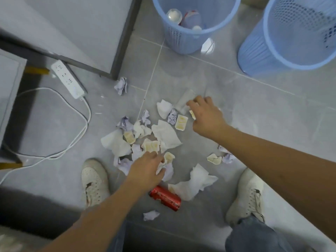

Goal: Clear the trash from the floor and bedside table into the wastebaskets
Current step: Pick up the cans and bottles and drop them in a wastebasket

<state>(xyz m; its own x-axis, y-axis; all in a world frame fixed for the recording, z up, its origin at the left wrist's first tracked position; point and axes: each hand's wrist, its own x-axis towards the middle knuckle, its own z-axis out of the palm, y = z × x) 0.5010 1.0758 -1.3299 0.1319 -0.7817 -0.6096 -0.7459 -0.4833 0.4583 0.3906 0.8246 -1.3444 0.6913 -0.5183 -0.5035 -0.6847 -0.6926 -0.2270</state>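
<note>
Both hands reach down into the litter on the floor (pixel 236 110): the right hand (pixel 205 115) curls its fingers round a clear plastic cup (pixel 183 100) and a yellowish wrapper, the left hand (pixel 145 170) lies spread over crumpled tissue (pixel 166 170). The thin cup may crush or slip, I judge, and grabbed scraps could drop short. Two wastebaskets (pixel 196 33) stand beyond the hands; one red can (pixel 165 198) lies behind the left; roughly twenty papers lie between.

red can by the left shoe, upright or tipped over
Tipped over: the red can lies on its side on the floor tiles, its long label side facing up.
</note>
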